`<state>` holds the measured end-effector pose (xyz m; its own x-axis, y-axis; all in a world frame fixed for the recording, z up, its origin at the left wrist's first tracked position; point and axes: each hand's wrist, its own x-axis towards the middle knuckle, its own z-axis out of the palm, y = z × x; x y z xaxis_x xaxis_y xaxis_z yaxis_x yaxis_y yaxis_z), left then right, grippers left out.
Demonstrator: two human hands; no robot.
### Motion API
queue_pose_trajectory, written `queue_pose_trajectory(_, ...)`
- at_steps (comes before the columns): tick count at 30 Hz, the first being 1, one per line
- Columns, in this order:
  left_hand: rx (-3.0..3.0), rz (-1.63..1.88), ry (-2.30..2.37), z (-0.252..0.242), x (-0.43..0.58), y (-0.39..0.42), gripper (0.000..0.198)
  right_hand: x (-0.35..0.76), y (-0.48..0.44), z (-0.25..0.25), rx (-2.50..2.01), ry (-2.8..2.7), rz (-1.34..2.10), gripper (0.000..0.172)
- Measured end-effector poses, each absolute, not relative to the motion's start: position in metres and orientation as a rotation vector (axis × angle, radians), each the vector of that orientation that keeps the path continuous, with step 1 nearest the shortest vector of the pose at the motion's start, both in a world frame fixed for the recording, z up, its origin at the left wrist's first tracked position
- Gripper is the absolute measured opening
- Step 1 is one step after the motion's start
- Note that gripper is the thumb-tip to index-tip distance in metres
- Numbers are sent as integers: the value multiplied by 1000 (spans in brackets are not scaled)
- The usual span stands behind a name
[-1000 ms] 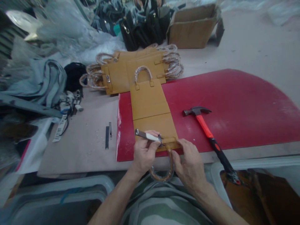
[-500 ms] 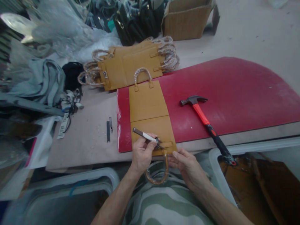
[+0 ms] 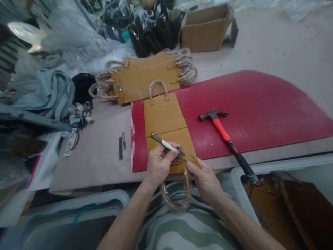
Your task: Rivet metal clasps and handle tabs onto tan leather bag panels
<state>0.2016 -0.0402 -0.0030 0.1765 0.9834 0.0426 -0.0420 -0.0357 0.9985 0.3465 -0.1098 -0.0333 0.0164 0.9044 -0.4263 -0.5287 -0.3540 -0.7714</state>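
My left hand (image 3: 158,165) is closed round a rod-like hand tool (image 3: 164,143) with a dark end and a white middle. The tool slants over the near end of a tan bag panel (image 3: 166,119); small dark metal parts at its lower end are too blurred to make out. With thumb on top, my right hand (image 3: 205,177) grips the panel's near right corner. A plastic-wrapped handle (image 3: 177,207) hangs over the table edge between my hands. Another wrapped handle (image 3: 157,82) lies at the panel's far end.
The panel lies on a red board (image 3: 255,107), with a claw hammer (image 3: 221,130) to its right. Several tan bag panels (image 3: 148,80) are stacked behind. A small metal rod (image 3: 124,140) and dark strip (image 3: 120,148) lie left. Plastic bins (image 3: 238,177) flank me; a cardboard box (image 3: 204,33) stands behind.
My left hand and the tool have shifted slightly right. My right thumb has moved left onto the panel's near corner. The view has tilted up a little.
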Motion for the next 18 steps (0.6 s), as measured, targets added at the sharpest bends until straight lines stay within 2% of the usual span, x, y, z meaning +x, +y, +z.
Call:
queue_pose_trajectory(9,1060,1115,972,-17,192,-36,28,346,-106,-37,-1020,-459,1681,32)
queue_pose_trajectory(18,1194,1065,1037,-8,195,-37,30,347,-104,-39,-1056,-478,1663,35)
